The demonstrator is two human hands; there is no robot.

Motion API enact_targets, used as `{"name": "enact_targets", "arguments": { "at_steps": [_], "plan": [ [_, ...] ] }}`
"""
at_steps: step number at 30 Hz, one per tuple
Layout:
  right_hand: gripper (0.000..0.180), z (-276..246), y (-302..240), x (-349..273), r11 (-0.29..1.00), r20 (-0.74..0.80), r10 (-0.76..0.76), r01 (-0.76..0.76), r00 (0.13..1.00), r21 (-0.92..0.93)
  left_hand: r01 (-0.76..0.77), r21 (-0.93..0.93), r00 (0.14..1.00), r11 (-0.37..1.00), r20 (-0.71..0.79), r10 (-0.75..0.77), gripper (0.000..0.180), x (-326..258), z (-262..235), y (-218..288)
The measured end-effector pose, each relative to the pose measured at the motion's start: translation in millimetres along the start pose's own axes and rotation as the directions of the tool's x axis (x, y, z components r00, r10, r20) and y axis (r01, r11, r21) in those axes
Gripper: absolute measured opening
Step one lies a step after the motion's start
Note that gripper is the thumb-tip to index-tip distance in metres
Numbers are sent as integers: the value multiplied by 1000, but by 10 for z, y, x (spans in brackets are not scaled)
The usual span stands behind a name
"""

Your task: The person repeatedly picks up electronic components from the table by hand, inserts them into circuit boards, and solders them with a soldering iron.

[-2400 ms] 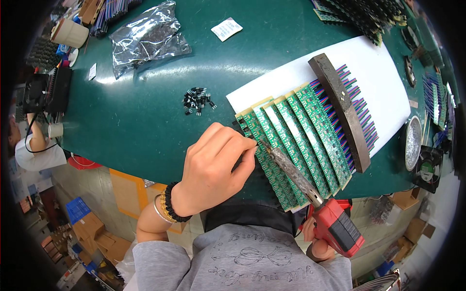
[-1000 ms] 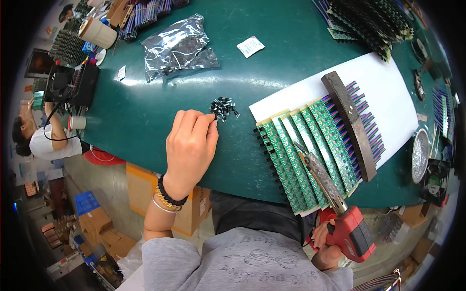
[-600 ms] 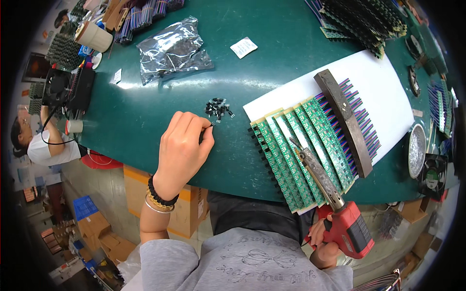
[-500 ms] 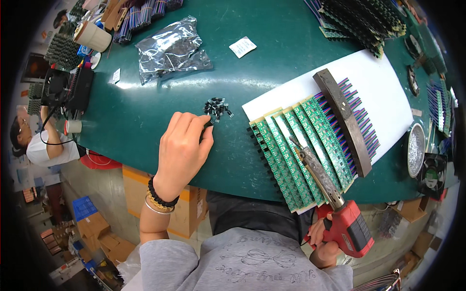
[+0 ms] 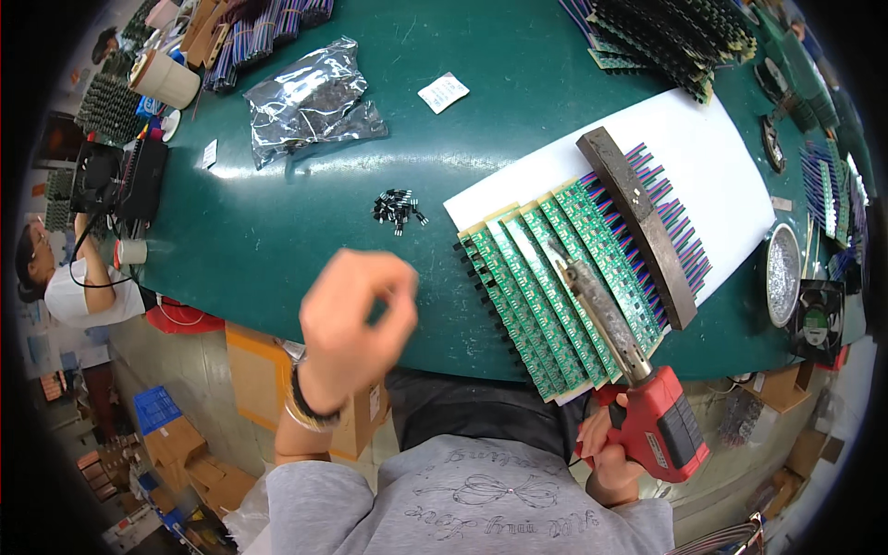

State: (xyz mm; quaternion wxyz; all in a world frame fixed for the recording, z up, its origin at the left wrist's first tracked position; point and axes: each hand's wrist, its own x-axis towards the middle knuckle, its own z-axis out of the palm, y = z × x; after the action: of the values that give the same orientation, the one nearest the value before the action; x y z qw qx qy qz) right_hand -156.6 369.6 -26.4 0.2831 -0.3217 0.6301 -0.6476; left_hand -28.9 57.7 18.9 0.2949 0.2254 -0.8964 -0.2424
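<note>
My left hand point(image 5: 356, 314) is a little blurred above the table's near part, its thumb and index finger closed in a ring. Whatever they pinch, if anything, is too small to make out. Just beyond it lies a small pile of black components with metal leads point(image 5: 398, 209). My right hand point(image 5: 606, 449) grips a red soldering gun point(image 5: 661, 427), whose metal barrel and tip reach over overlapping green circuit board strips point(image 5: 536, 305). Small black parts line the boards' left edge. A dark metal bar point(image 5: 638, 227) presses across the coloured wires at their right side.
Under the boards is a white sheet point(image 5: 731, 176). A clear plastic bag of dark parts point(image 5: 310, 106) and a small white packet point(image 5: 442, 92) lie farther back. Stacked boards point(image 5: 666, 37) fill the back right; a metal bowl point(image 5: 783, 276) stands right. Another person point(image 5: 83, 287) sits at left.
My left hand has drawn back from the pile of components toward me, its fingers curling into a ring. The soldering gun stays over the boards. The whole view has shifted slightly.
</note>
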Motion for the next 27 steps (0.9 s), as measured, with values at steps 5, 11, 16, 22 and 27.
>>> {"name": "enact_targets", "arguments": {
  "at_steps": [5,11,16,22,27],
  "plan": [
    [67,-56,-46,21,991,122,121,-114,985,-68,-484,-405,824,775,88,560,36,-288,266,671],
    [67,-23,-149,163,996,219,23,-3,975,-88,-513,-424,817,746,26,576,41,-361,475,809],
    [67,53,-197,174,995,154,79,-69,985,-67,-471,-477,825,742,59,562,40,-356,470,773],
    [67,-87,-13,202,969,335,-142,200,931,-145,-478,-398,827,783,99,554,37,-389,440,750],
    [43,-116,50,183,811,466,-213,421,859,-405,-518,-314,815,796,104,571,37,-404,410,743]
  ]
}}
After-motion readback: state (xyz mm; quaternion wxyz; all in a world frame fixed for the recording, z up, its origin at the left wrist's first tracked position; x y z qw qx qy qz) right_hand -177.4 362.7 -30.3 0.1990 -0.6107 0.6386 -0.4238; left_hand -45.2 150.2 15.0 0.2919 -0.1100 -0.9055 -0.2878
